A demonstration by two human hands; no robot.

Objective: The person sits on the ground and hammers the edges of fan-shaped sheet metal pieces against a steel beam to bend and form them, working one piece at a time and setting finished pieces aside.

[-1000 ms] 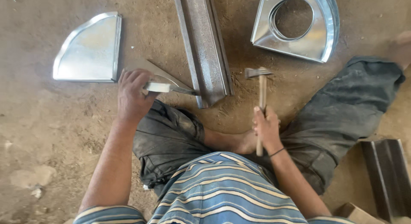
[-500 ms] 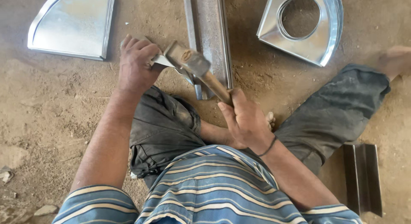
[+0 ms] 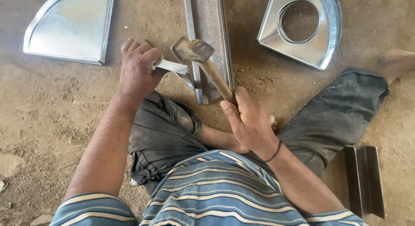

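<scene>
I log: right hand [image 3: 248, 122] fisted round hammer [image 3: 203, 62] handle; head sits just right of sheet-metal strip [image 3: 170, 66], pinched in left hand [image 3: 137, 72], over steel rail [image 3: 207, 36].

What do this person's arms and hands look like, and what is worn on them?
Both hands are bare, with no gloves. The left hand and right hand lead to bare forearms. Short sleeves with blue, white and dark stripes end near the elbows. A thin dark band circles the right wrist. No rings or watch are visible.
</scene>
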